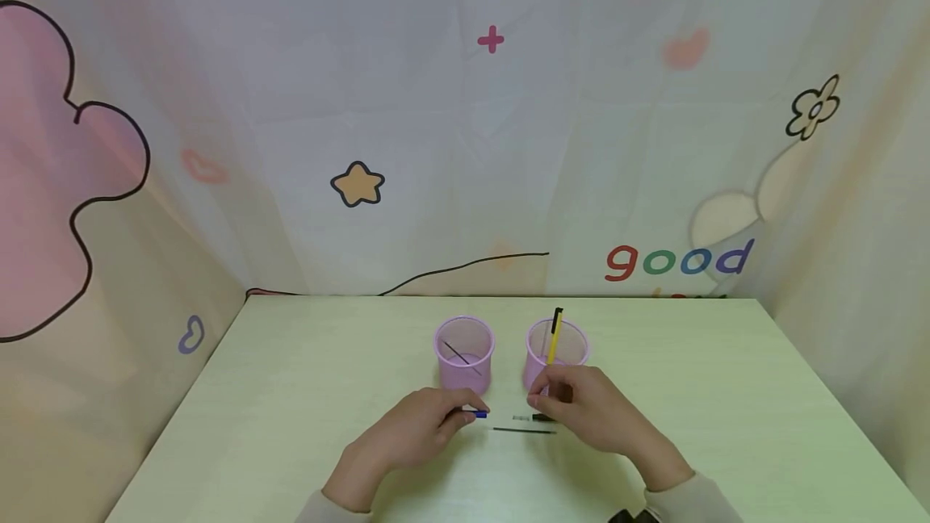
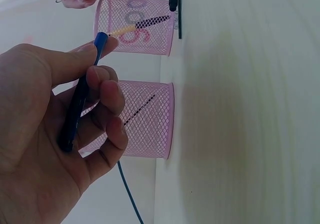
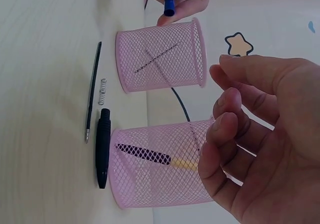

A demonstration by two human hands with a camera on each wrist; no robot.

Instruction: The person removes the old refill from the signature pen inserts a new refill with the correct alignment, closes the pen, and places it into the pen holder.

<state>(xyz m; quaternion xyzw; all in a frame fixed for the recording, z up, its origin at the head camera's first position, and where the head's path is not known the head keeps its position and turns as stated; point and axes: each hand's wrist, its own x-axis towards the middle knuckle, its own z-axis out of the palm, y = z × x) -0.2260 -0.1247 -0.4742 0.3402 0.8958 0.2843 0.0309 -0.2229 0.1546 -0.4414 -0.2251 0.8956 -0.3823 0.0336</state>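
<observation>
My left hand (image 1: 421,428) grips a blue pen barrel (image 2: 80,98) along its fingers; its hollow end (image 3: 169,7) points toward the right hand. My right hand (image 1: 588,406) holds nothing, its fingers loosely bent in front of the right pink mesh cup (image 1: 535,370). A yellow-and-black pen (image 1: 555,337) stands in that cup, leaning. Below the hands on the table lie a black pen piece (image 3: 103,149), a small metal spring (image 3: 102,91) and a thin dark refill (image 3: 93,93). In the head view, the right hand partly covers the black piece.
A second pink mesh cup (image 1: 465,382) stands to the left with a thin dark stick (image 1: 461,355) inside. Behind the pale table (image 1: 276,394) hangs a printed curtain (image 1: 436,119). Something dark (image 1: 632,516) shows at the bottom edge, by the right sleeve.
</observation>
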